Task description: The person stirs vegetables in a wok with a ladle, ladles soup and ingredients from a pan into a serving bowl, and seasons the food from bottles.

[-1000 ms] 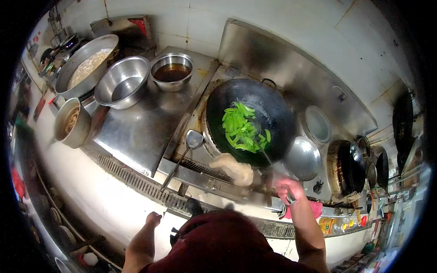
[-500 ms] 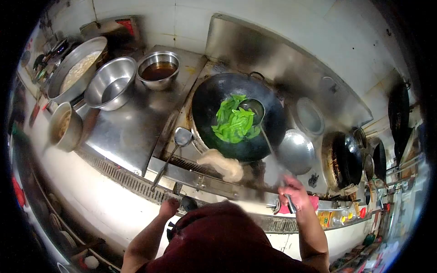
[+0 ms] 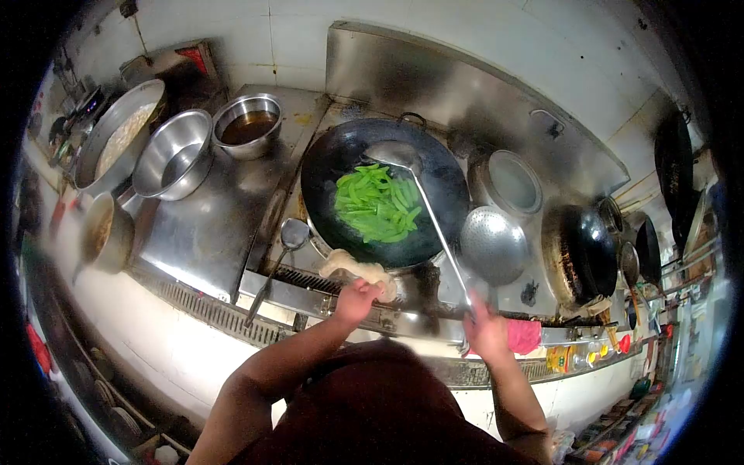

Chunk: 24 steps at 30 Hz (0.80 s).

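Note:
Bright green pods [image 3: 378, 205], probably snow peas, lie in a heap in a large black wok [image 3: 325, 170] on the stove. My right hand [image 3: 487, 333] is closed around the long handle of a ladle [image 3: 397, 153]. The ladle's bowl is turned over above the far side of the pods, its underside showing. At the wok's near rim lies a crumpled beige cloth [image 3: 353, 267]. My left hand [image 3: 357, 301] has its fingers closed on the near edge of this cloth.
A spatula [image 3: 291, 236] leans left of the wok. Further left stand a steel bowl of dark liquid [image 3: 252, 104], a steel basin [image 3: 172, 155] and a large pan [image 3: 128, 143]. Right of the wok are a perforated strainer [image 3: 494, 244], another wok [image 3: 577, 260] and a pink cloth [image 3: 524, 335].
My left hand has come from the counter's front edge to the beige cloth. The ladle has swung up to the wok's far side and turned over. The pods have spread out.

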Available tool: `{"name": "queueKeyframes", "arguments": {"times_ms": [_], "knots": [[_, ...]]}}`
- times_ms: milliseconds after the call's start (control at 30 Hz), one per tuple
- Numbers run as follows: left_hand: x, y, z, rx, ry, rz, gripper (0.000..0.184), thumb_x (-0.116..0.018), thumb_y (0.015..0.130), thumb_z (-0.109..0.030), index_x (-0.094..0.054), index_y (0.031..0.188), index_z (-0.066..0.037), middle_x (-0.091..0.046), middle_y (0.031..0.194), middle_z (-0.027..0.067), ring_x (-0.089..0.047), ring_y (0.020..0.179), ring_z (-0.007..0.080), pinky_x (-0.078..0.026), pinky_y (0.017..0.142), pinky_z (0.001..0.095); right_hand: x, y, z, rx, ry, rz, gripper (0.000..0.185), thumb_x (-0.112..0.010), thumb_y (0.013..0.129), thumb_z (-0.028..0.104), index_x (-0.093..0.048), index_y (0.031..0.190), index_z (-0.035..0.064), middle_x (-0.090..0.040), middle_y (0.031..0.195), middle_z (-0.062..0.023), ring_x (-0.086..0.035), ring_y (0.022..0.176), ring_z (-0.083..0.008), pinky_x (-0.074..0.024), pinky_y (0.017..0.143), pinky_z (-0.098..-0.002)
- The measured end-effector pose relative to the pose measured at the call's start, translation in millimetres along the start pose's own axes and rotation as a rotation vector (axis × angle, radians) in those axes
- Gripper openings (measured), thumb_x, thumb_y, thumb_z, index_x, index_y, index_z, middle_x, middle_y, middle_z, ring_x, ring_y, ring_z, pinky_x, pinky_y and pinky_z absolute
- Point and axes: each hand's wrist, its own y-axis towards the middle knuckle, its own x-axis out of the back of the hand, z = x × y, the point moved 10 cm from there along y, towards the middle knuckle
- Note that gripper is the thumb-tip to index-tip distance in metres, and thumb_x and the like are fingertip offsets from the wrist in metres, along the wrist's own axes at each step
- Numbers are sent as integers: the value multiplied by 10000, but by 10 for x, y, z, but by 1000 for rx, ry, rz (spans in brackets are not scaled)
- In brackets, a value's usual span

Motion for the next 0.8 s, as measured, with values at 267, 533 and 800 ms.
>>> {"name": "queueKeyframes", "arguments": {"times_ms": [267, 533, 800], "knots": [[472, -222, -289, -389, 104, -148, 195, -603, 831, -165, -546, 793, 17, -543, 673, 29, -519, 687, 148, -441, 657, 294, -208, -129, -56, 12, 169, 2, 652, -638, 742, 122, -412, 1352, 164, -636, 909, -231, -635, 722, -383, -519, 638, -465], [845, -319, -623, -24, -1357, 291, 552, -381, 861, -327, -432, 1339, -55, -477, 1341, 140, -434, 1244, 325, -276, 1091, 469, -456, -197, -98, -182, 351, 173, 559, -634, 787, 109, -445, 1313, 85, -634, 824, -180, -630, 713, -277, -499, 669, -355], [599, -300, -626, 295, -2092, 428, 485, -286, 974, -333, -399, 1376, -87, -414, 1405, 124, -406, 1276, 302, -269, 1103, 442, -432, -157, 105, -20, 535, 84, 609, -639, 785, 157, -417, 1352, 154, -624, 741, -136, -625, 627, -246, -501, 628, -341]]}}
